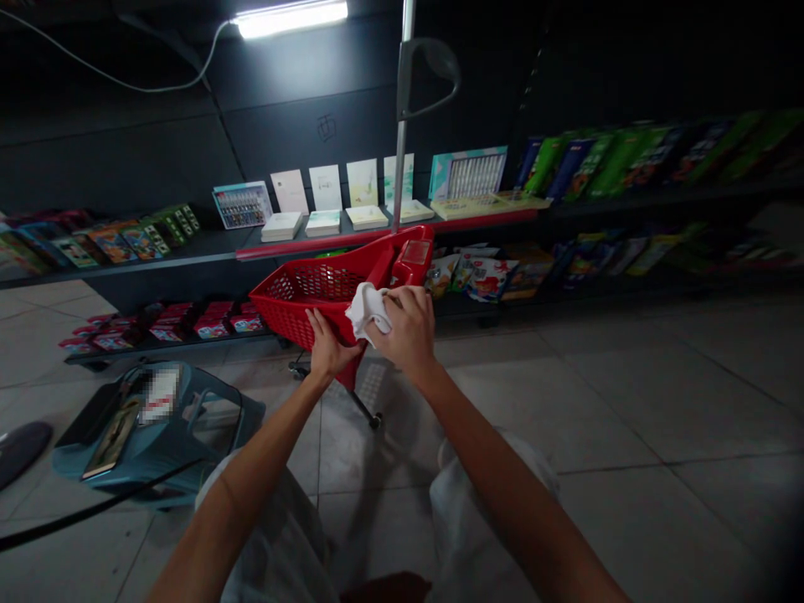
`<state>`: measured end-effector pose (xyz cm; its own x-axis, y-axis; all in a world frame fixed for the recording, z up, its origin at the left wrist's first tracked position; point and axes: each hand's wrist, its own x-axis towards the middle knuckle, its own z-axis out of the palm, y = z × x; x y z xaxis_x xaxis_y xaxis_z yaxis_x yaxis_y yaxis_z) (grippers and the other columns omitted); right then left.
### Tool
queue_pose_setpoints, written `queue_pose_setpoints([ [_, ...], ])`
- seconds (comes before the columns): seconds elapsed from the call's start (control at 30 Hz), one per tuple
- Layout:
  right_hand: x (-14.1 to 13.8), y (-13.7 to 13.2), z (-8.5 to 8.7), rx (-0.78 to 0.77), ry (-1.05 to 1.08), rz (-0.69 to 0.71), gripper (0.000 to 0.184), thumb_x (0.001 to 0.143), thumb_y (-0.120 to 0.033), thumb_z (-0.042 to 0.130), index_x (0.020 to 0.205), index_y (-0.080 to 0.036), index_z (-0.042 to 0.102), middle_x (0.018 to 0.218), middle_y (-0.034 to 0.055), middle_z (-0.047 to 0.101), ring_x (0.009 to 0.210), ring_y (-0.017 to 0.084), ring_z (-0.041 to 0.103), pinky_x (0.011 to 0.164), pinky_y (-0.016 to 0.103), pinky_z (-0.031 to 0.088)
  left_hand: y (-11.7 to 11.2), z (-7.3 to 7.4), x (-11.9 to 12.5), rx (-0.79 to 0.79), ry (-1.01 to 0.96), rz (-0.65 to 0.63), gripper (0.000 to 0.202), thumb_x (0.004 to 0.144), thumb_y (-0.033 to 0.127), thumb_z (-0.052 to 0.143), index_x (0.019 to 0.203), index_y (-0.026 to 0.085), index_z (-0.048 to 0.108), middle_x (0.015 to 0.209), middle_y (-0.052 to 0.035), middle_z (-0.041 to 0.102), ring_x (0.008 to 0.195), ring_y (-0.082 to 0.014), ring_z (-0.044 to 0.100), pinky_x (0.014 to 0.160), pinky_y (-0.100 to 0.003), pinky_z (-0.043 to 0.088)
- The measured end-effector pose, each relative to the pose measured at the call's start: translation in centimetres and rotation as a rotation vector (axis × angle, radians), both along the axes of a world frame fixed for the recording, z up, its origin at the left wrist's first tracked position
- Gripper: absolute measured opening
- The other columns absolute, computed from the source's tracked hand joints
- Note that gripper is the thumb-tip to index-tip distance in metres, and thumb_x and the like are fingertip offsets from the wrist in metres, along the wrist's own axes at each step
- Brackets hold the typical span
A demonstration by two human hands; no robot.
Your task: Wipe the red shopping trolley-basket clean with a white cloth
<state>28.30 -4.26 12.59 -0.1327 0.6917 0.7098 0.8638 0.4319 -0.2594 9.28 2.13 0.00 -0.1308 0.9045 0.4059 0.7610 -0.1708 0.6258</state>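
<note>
A small red plastic shopping cart (298, 321) with perforated basket walls stands before me on thin metal legs with casters. My right hand (409, 327) is closed around a crumpled white cloth (367, 310), which is at the near end of the cart, by its rim. Against the near side of the basket lies my left hand (327, 347), fingers stretched out and thumb apart, with nothing in it. A metal pole (402, 151) with a dark loop-shaped fitting (405, 79) rises behind the cart's red handle part (415, 253).
Behind the cart runs a dark shelf (207, 244) with books (325, 188), boxes and bagged goods (491, 279). Low on the left stand red packages (219, 320). A blue-grey plastic stool-like unit (217, 381) sits on the tiled floor at left, a black cable (106, 502) nearby.
</note>
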Motion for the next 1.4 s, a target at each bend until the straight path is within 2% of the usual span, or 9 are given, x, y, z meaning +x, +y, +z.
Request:
queue_pose_setpoints([
  [0.13, -0.1, 1.9, 3.0, -0.049, -0.081, -0.037, 0.03, 0.095, -0.038, 0.06, 0.112, -0.016, 0.073, 0.115, 0.0149, 0.069, 0.114, 0.031, 0.056, 0.1, 0.043, 0.043, 0.0, 0.0, 0.0, -0.012, -0.025, -0.017, 0.15, 0.062, 0.055, 0.089, 0.168, 0.013, -0.007, 0.174, -0.0292, -0.012, 0.155, -0.0482, 0.033, 0.114, -0.053, 0.049],
  [0.27, -0.3, 6.7, 5.1, -0.278, -0.243, 0.082, 0.029, 0.097, -0.036, 0.06, 0.114, -0.016, 0.072, 0.111, 0.0123, 0.075, 0.103, 0.026, 0.066, 0.087, 0.031, 0.047, -0.3, -0.1, 0.0, 0.004, 0.005, 0.009, 0.144, 0.066, 0.054, 0.088, 0.168, 0.013, -0.005, 0.174, -0.0286, -0.009, 0.155, -0.0477, 0.033, 0.116, -0.053, 0.048],
  [0.4, -0.7, 11.5, 5.7, -0.498, -0.528, 0.117, 0.028, 0.096, -0.029, 0.064, 0.113, -0.011, 0.077, 0.115, 0.0195, 0.077, 0.105, 0.031, 0.073, 0.088, 0.033, 0.05, -0.4, -0.4, -0.5, -0.004, 0.051, 0.029, 0.144, 0.067, 0.054, 0.087, 0.168, 0.015, -0.01, 0.175, -0.0278, -0.011, 0.154, -0.0485, 0.036, 0.113, -0.055, 0.051],
  [0.5, -1.3, 12.4, 5.7, -0.56, -0.594, 0.08, 0.026, 0.092, -0.017, 0.066, 0.114, -0.009, 0.077, 0.114, 0.0238, 0.076, 0.107, 0.035, 0.074, 0.091, 0.037, 0.052, -0.2, -0.7, -1.1, 0.02, 0.051, 0.009, 0.146, 0.067, 0.052, 0.087, 0.168, 0.015, -0.011, 0.174, -0.0278, -0.012, 0.155, -0.0485, 0.034, 0.113, -0.055, 0.051],
  [0.67, -0.7, 12.1, 6.0, -0.298, -0.425, 0.109, 0.04, 0.091, -0.01, 0.066, 0.13, -0.017, 0.068, 0.127, 0.016, 0.069, 0.116, 0.029, 0.067, 0.094, 0.034, 0.052, -0.3, -0.7, -2.2, 0.044, 0.018, -0.012, 0.148, 0.063, 0.048, 0.089, 0.168, 0.016, -0.01, 0.174, -0.0278, -0.013, 0.155, -0.0502, 0.031, 0.114, -0.058, 0.049],
  [0.8, 1.2, 13.6, 5.8, -0.218, -0.282, 0.22, 0.032, 0.089, -0.016, 0.069, 0.12, -0.019, 0.073, 0.121, 0.0093, 0.067, 0.108, 0.024, 0.066, 0.094, 0.032, 0.051, -0.5, -0.8, -3.1, 0.052, -0.004, -0.041, 0.149, 0.062, 0.045, 0.09, 0.168, 0.016, -0.01, 0.174, -0.0277, -0.013, 0.156, -0.0495, 0.03, 0.116, -0.058, 0.048],
  [0.93, 2.0, 15.4, 4.6, -0.154, -0.137, 0.295, 0.034, 0.084, -0.016, 0.07, 0.117, -0.019, 0.075, 0.116, 0.0084, 0.068, 0.105, 0.025, 0.066, 0.095, 0.034, 0.051, -0.7, -0.8, -3.7, 0.058, -0.017, -0.061, 0.149, 0.061, 0.044, 0.091, 0.168, 0.016, -0.01, 0.174, -0.0279, -0.015, 0.157, -0.0483, 0.027, 0.118, -0.057, 0.046],
  [1.2, 3.7, 18.8, 3.8, -0.131, 0.102, 0.161, 0.029, 0.081, -0.022, 0.069, 0.109, -0.018, 0.075, 0.109, 0.0097, 0.071, 0.099, 0.027, 0.064, 0.092, 0.038, 0.051, -1.4, -0.6, -5.4, 0.065, -0.018, -0.09, 0.152, 0.059, 0.048, 0.091, 0.167, 0.013, -0.01, 0.174, -0.0294, -0.012, 0.16, -0.0477, 0.018, 0.124, -0.057, 0.038],
  [1.4, 5.6, 20.5, 3.1, -0.106, 0.147, 0.106, 0.029, 0.081, -0.025, 0.067, 0.109, -0.02, 0.073, 0.109, 0.0096, 0.071, 0.099, 0.029, 0.064, 0.093, 0.042, 0.052, -1.6, -1.6, -7.9, 0.103, -0.045, -0.16, 0.153, 0.057, 0.051, 0.092, 0.168, 0.016, -0.008, 0.174, -0.0287, -0.009, 0.162, -0.046, 0.01, 0.128, -0.059, 0.03],
])
